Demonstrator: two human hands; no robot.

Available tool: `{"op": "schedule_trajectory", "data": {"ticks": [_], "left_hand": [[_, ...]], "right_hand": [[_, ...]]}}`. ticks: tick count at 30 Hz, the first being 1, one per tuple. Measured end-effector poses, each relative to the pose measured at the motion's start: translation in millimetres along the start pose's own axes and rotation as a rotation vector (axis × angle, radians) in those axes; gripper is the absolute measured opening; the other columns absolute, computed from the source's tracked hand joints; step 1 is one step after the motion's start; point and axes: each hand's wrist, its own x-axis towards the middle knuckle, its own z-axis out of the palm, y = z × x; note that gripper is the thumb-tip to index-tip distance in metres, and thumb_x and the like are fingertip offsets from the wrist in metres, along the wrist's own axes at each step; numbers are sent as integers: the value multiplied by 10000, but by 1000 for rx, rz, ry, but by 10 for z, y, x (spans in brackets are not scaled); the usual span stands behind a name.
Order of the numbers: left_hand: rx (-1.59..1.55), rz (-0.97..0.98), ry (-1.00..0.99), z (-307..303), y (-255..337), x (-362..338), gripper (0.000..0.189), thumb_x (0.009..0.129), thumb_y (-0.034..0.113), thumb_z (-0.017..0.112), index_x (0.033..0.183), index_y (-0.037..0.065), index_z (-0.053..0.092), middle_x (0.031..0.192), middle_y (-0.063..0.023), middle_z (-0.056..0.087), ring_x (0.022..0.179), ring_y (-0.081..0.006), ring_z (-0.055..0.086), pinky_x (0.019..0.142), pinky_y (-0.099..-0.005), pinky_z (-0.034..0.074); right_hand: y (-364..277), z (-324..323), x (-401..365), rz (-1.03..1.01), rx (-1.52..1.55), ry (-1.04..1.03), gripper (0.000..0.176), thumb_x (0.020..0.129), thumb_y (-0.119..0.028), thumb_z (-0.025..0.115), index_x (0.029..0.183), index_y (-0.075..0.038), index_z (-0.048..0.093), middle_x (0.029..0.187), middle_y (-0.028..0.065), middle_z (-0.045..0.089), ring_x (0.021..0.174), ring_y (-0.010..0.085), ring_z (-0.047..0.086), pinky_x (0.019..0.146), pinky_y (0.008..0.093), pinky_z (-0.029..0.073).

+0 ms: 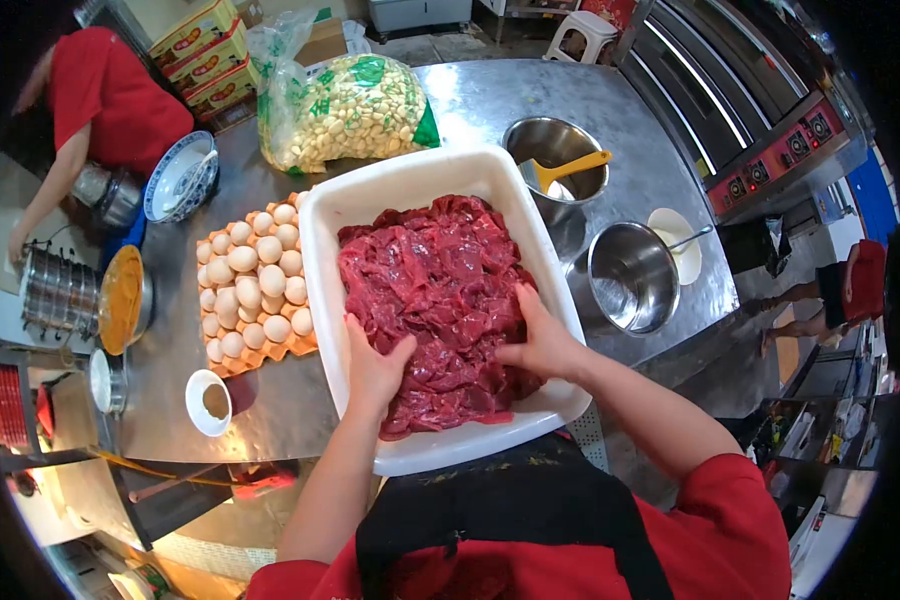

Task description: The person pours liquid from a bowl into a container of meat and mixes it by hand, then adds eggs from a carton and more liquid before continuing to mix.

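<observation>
Closest to the camera is a black apron (510, 510) over a red top, and the white plastic tub (410, 182) sits right up against it. Its near corner hangs a bit past the edge of the steel table (620, 105), I'd guess so both arms can drop straight in without stretching.

Both hands are down in the sliced raw meat (435, 265), which fills most of the tub. The left hand (375, 368) is palm-down on the near-left of the pile with the fingers half curled. The right hand (542, 340) is on the near-right, knuckles bent, pushing inward. The fingertips on both are buried in the slices, so I honestly can't tell if they've closed on a handful or are just pressing.

Left of the tub and a bit nearer is a small white bowl (209, 402) with something brownish in it. A tray of eggs (255, 285) touches the tub's left wall. On the right are two steel bowls, the nearer one (632, 277) looking empty and the farther one (555, 150) holding a yellow spatula (570, 168). Everything's within arm's reach, which looks deliberate to me.

Behind the tub is a big bag of peeled garlic cloves (355, 110). At the far left, another person in red (110, 100) is bent over their own counter.
</observation>
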Motion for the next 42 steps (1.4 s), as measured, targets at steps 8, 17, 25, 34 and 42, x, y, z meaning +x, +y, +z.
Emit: {"op": "schedule_trajectory", "data": {"ticks": [8, 17, 25, 34, 42], "left_hand": [[-444, -705, -257, 207, 352, 472, 742, 867, 472, 642, 1425, 63, 373, 1457, -130, 401, 1294, -322, 438, 1025, -492, 402], [-771, -166, -397, -94, 1157, 216, 357, 900, 171, 586, 1228, 32, 562, 1140, -106, 650, 1012, -238, 650, 913, -394, 532], [-448, 276, -378, -280, 1730, 35, 327, 847, 111, 599, 1155, 3, 588, 1058, -96, 670, 935, -206, 669, 827, -340, 547], [181, 72, -361, -438, 722, -572, 611, 778, 241, 781, 1289, 38, 515, 1323, -153, 481, 1205, -258, 501, 982, -398, 446], [-739, -622, -261, 130, 315, -176, 493, 907, 250, 630, 1340, 81, 464, 1234, -138, 576, 1114, -291, 585, 909, -431, 527]], "right_hand": [[-619, 131, 652, 437, 713, -231, 1133, 609, -348, 874, 1467, 31, 239, 1406, 237, 428, 1295, 312, 443, 1080, 371, 347], [-1046, -418, 718, -153, 749, -76, 641, 612, 0, 790, 1217, -43, 583, 1063, 74, 655, 950, 157, 613, 875, 314, 502], [-1412, -916, 836, -279, 636, 248, 389, 739, 28, 639, 1121, -42, 647, 892, 32, 690, 843, 109, 623, 761, 290, 515], [-160, -205, 94, 34, 275, -236, 999, 635, -155, 792, 1451, -46, 227, 1354, 291, 424, 1240, 422, 474, 1047, 437, 409], [-451, 531, 161, 586, 1194, -433, 891, 687, -141, 820, 1405, -12, 308, 1302, 167, 523, 1155, 276, 556, 958, 375, 488]]}}
